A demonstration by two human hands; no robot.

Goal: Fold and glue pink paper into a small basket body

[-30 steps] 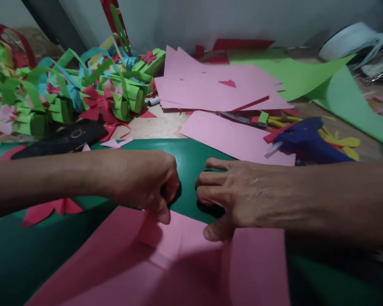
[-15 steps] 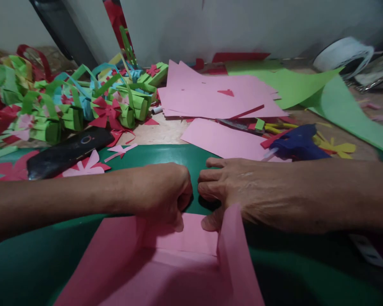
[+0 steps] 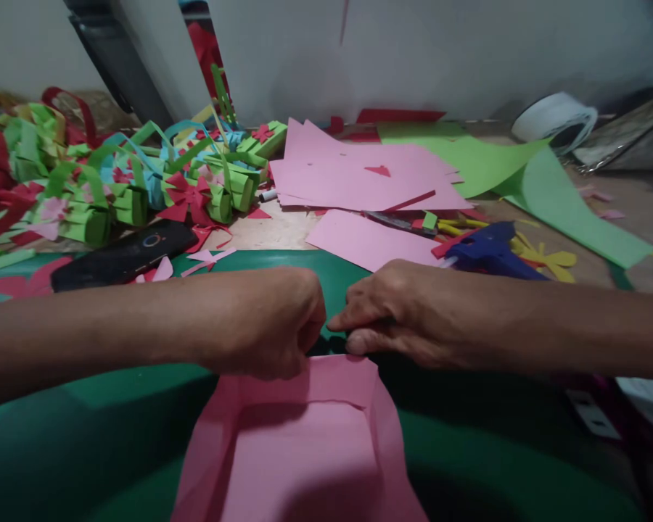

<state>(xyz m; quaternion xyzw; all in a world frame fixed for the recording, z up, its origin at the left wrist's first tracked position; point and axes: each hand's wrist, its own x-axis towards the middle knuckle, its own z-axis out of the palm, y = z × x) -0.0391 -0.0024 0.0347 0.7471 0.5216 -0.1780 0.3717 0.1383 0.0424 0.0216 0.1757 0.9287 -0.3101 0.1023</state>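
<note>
Paper box (image 3: 305, 446), pink, lies on the green surface (image 3: 81, 442); left hand (image 3: 266, 319) pinches its far wall (image 3: 334, 380), right hand (image 3: 400, 315) is at the far-right corner (image 3: 374, 368), that grip's closure I cannot tell

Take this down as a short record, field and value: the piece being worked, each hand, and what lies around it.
Piece: open-topped pink folded-paper form with raised walls
Surface: smooth green covering
Left hand: fingers curled, at the left part of the form's far wall
Right hand: thumb at the same wall's right part; contact unclear
Behind, left: black rectangular phone; small green paper baskets with strip handles
Behind, centre: flat pink paper sheets
Behind, right: blue glue gun
</note>
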